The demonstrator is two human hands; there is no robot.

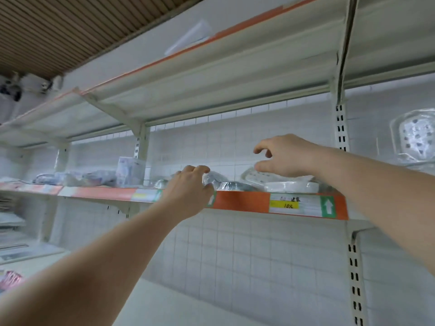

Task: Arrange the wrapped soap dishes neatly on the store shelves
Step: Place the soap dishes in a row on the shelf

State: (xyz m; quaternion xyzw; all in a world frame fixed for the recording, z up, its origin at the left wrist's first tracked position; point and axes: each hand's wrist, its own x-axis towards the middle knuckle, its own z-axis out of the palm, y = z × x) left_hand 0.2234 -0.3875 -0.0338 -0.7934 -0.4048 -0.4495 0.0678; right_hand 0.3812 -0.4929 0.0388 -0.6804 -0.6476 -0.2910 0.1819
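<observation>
A shelf with an orange front strip (pixel 242 201) runs across the middle of the view. On it lie several soap dishes in clear plastic wrap: a dark one (pixel 226 182) in the centre and a white one (pixel 289 183) to its right. My left hand (pixel 188 196) reaches over the shelf edge, its fingers curled on the wrap of the dark dish. Above the white dish hovers my right hand (pixel 284 156), fingers spread and loosely bent, holding nothing. Another wrapped white dish (pixel 414 137) leans upright against the back wall at far right.
A small white box (pixel 128 170) and several wrapped items (pixel 89 177) sit further left on the same shelf. An upper shelf (pixel 211 85) overhangs close above. Slotted uprights (pixel 341 128) flank the bay. The lower shelf (pixel 188 307) lies below.
</observation>
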